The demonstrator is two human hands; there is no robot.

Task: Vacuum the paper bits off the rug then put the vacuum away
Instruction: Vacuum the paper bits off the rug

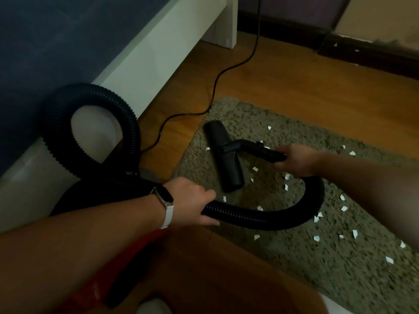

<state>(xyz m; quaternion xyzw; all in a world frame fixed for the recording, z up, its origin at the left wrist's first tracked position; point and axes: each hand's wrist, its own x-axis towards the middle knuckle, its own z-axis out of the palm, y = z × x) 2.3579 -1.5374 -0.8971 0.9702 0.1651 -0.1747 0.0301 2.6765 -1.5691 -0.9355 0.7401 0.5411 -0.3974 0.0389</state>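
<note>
Shaggy rug (294,257), paper bits (344,208), wooden floor (294,87)

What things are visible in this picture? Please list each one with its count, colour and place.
rug: one, grey-green, on the wooden floor
nozzle: one, black, lying on the rug
hose: one, black, looping from the left onto the rug
paper bits: many, white, scattered on the rug
cable: one, black, on the floor
bed frame: one, white, upper left
watch: one, white strap, left wrist
left hand: grips the hose
right hand: grips the nozzle's tube
</note>
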